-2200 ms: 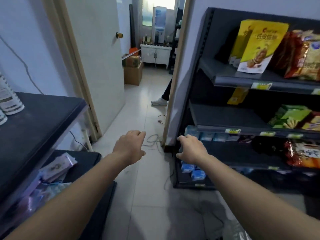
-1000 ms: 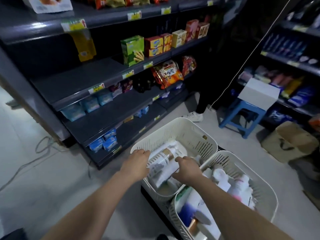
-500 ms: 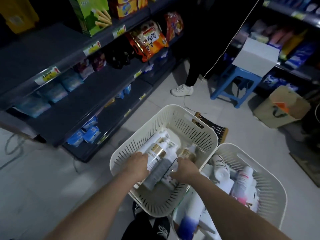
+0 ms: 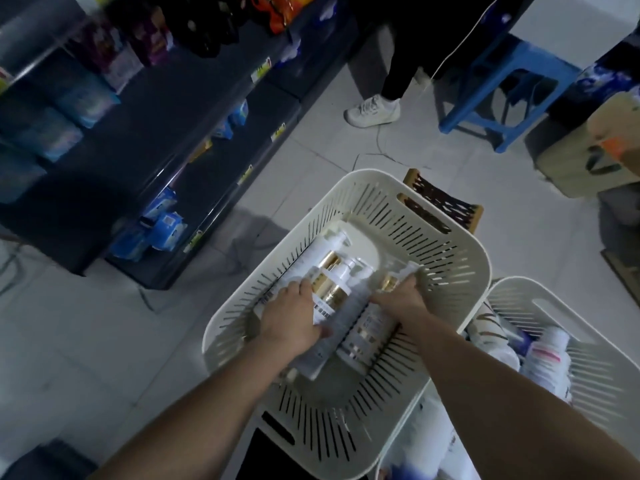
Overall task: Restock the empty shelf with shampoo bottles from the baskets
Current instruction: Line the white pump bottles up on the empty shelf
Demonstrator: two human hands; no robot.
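Both arms reach down into the nearer cream basket (image 4: pixel 460 258), which stands on the tiled floor (image 4: pixel 86 341) beside the dark shelf (image 4: pixel 173 109). Four or so shampoo bottles lie flat in it, side by side, none upright. Their long axes run on one slant, from near-left to far-right, with the pump heads pointing away from the person toward the basket's far wall and the bases toward the wrists.

The left hand (image 4: pixel 294 317) is curled over the left of the heap, fingers across the bodies and thumb hooked round the base of the gold-banded bottle (image 4: pixel 334 285). The right hand (image 4: pixel 398 299) is clamped on the neck end of the right bottle (image 4: pixel 367 329), whose body shows below the wrist on the same slant. The two hands are close but apart, with a greyish bottle (image 4: pixel 343 317) between them.

A second basket (image 4: pixel 595 362) touches the first on the right and holds more bottles, too blurred to tell how they lie. Beyond stand another person's white shoe (image 4: pixel 372 110) and a blue stool (image 4: pixel 512 84).
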